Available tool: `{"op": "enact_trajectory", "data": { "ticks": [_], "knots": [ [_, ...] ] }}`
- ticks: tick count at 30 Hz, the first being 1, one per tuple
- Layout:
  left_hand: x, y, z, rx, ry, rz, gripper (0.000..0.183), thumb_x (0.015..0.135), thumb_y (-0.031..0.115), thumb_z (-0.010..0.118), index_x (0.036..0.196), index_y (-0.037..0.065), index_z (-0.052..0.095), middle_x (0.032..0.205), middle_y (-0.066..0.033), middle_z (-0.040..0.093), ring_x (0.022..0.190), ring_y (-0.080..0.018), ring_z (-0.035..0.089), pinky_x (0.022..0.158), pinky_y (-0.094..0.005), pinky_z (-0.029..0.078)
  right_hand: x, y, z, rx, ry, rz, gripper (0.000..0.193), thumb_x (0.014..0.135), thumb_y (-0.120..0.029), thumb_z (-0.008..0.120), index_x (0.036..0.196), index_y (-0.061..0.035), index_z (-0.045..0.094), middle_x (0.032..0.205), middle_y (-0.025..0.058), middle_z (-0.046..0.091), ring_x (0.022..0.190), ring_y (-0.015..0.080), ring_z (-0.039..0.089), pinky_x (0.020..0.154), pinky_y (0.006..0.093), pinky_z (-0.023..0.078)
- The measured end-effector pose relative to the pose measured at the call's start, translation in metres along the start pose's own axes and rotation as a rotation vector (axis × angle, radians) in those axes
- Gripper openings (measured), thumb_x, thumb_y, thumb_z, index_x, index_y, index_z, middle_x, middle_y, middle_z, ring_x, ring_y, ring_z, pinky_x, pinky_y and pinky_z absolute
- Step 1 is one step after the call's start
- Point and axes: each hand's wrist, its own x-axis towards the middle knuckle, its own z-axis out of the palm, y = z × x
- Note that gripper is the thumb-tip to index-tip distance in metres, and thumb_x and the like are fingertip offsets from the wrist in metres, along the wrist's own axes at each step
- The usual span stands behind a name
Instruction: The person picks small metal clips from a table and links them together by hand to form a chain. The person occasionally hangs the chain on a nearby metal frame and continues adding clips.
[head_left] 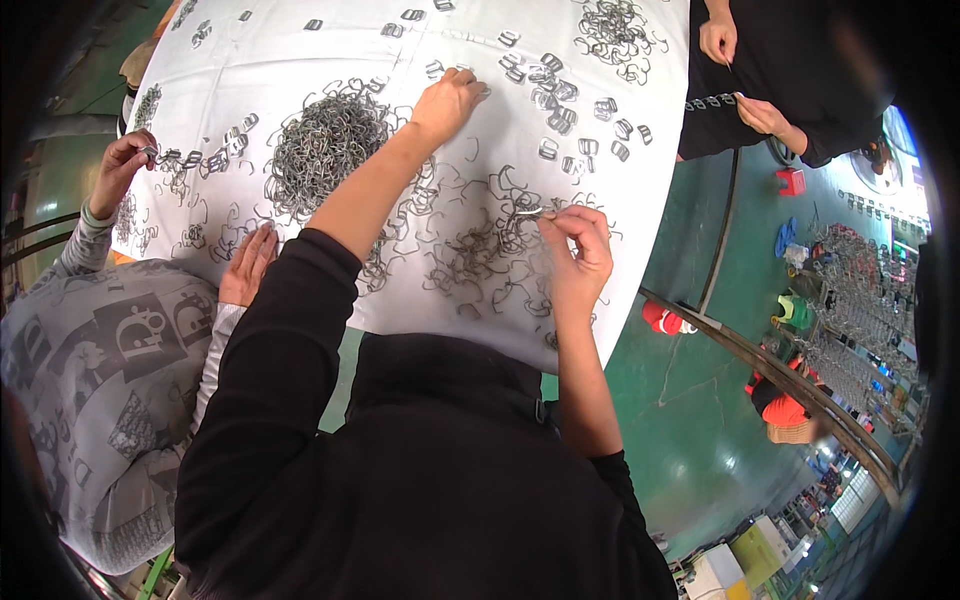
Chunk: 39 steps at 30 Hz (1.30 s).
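My left hand reaches far across the white tabletop, fingers bent down and closed at a small metal buckle, which they mostly cover. Loose flat metal buckles are scattered to its right. Nearer to me, my right hand pinches a thin, shiny bent metal piece between thumb and forefinger. Below that piece spreads a loose layer of dark curved wire hooks. A dense heap of metal pieces rises left of my left forearm.
At left, a co-worker in a grey patterned top has one hand on the white table and the other holding a small piece. Across the right edge, another person's hands hold a strip of buckles. A red stool stands beyond.
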Motion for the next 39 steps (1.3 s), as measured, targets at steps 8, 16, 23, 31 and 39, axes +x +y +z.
{"op": "enact_trajectory", "data": {
  "ticks": [8, 16, 23, 31, 39],
  "knots": [
    [-0.076, 0.084, -0.092, -0.684, -0.028, -0.567, 0.018, 0.082, 0.013, 0.071, 0.099, 0.006, 0.068, 0.087, -0.0097, 0.070, 0.068, -0.0144, 0.064, 0.063, -0.0284, 0.052, -0.030, 0.000, 0.012, -0.101, -0.115, -0.002, 0.012, 0.073, 0.001, 0.076, 0.080, -0.0007, 0.066, 0.087, 0.0068, 0.059, 0.081, 0.0180, 0.059, 0.074, 0.0277, 0.047],
    [-0.172, 0.131, -0.138, -1.026, 0.097, -0.686, 0.013, 0.085, 0.004, 0.066, 0.098, 0.002, 0.067, 0.093, -0.0061, 0.071, 0.078, -0.0093, 0.066, 0.066, -0.0227, 0.052, -0.064, -0.005, 0.037, -0.128, -0.280, -0.106, 0.011, 0.073, -0.006, 0.076, 0.079, -0.0043, 0.066, 0.079, 0.0062, 0.058, 0.074, 0.0231, 0.058, 0.065, 0.0340, 0.045],
    [-0.203, 0.136, -0.144, -0.967, 0.247, -0.643, 0.014, 0.084, -0.001, 0.067, 0.097, 0.003, 0.067, 0.097, -0.0065, 0.068, 0.081, -0.0106, 0.066, 0.066, -0.0219, 0.052, -0.075, -0.013, 0.051, -0.220, -0.383, -0.141, 0.010, 0.074, -0.008, 0.074, 0.079, -0.0060, 0.066, 0.079, 0.0042, 0.058, 0.075, 0.0230, 0.058, 0.066, 0.0356, 0.044],
    [-0.218, 0.113, -0.148, -0.923, 0.338, -0.684, 0.014, 0.084, -0.004, 0.067, 0.096, 0.002, 0.067, 0.098, -0.0061, 0.066, 0.081, -0.0082, 0.063, 0.068, -0.0205, 0.049, -0.042, 0.007, 0.054, -0.203, -0.521, -0.003, 0.017, 0.077, -0.011, 0.071, 0.093, -0.0084, 0.066, 0.082, 0.0047, 0.060, 0.073, 0.0225, 0.062, 0.069, 0.0365, 0.048],
    [-0.213, 0.087, -0.158, -0.965, 0.442, -0.687, 0.013, 0.085, -0.005, 0.066, 0.098, -0.003, 0.066, 0.099, -0.0070, 0.066, 0.081, -0.0087, 0.062, 0.071, -0.0212, 0.050, -0.004, 0.070, 0.104, -0.677, -0.721, -0.541, 0.033, 0.079, -0.025, 0.072, 0.111, -0.0176, 0.065, 0.126, 0.0069, 0.052, 0.122, 0.0301, 0.045, 0.095, 0.0518, 0.037]
  ]
}}
